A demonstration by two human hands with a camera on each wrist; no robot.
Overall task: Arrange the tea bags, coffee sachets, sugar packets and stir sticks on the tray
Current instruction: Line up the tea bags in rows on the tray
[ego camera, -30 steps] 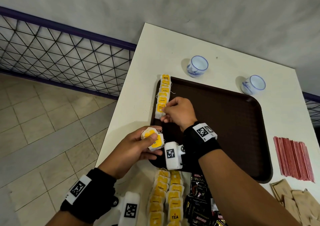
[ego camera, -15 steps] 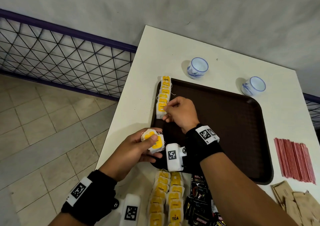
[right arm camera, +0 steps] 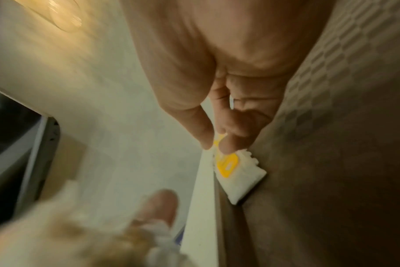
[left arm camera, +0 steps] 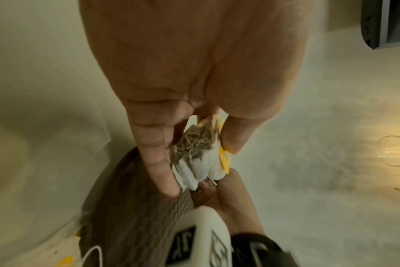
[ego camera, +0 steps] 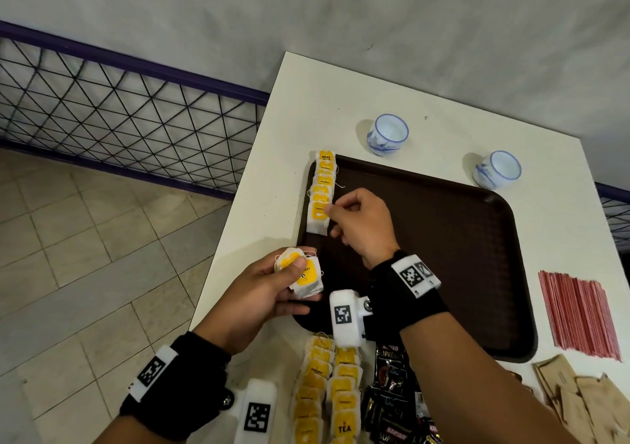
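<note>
Tea bags, row along left rim of brown tray (ego camera: 443, 239).
Right hand (ego camera: 361, 225), as a second ago, pinching nearest tea bag (ego camera: 317, 217) of row, now nudged slightly nearer; left hand (ego camera: 252, 293) still gripping small stack of tea bags (ego camera: 301, 275) between thumb and fingers, just off tray's near-left corner.

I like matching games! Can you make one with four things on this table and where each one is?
Things:
1. stir sticks
2. row of tea bags
3. teacups
4. small bunch of tea bags

Places:
A. along the tray's left edge
B. on the table beyond the tray's far edge
C. held in the left hand
D. on the table right of the tray

Pairs: 1-D, 2-A, 3-B, 4-C
</note>
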